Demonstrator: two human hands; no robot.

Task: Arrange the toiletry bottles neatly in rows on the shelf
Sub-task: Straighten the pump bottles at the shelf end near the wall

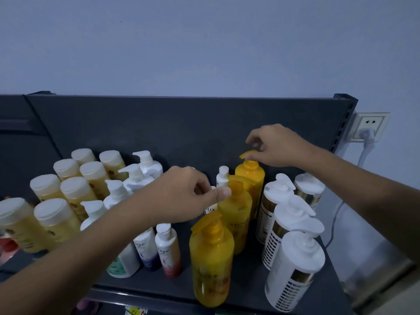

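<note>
1. On the dark shelf (245, 283), toiletry bottles stand upright in rows running from near to far, against a dark back panel (159, 123).
2. Three yellow pump bottles form one row right of centre: the near yellow bottle (211, 264), the middle yellow bottle (236, 214) and the far yellow bottle (251, 176).
3. The right hand (279, 146) reaches over the far end of this row, its fingers pinched on the orange pump spout of the far yellow bottle.
4. The left hand (188, 194) comes in from the near left, thumb and forefinger closed together at the pump top of the middle yellow bottle; whether it actually grips the pump I cannot tell.
5. Right of the yellow row stand white pump bottles with gold bands (293, 269), one behind another.
6. Left of the yellow row are slim white bottles (168, 251), partly hidden by the left forearm, with one small white bottle (223, 178) just beside the far yellow bottle.
7. Farther left stand white pump bottles (136, 178), then rows of amber bottles with flat white caps (75, 189).
8. A wall socket (369, 127) with a plugged-in cable is at the far right.
</note>
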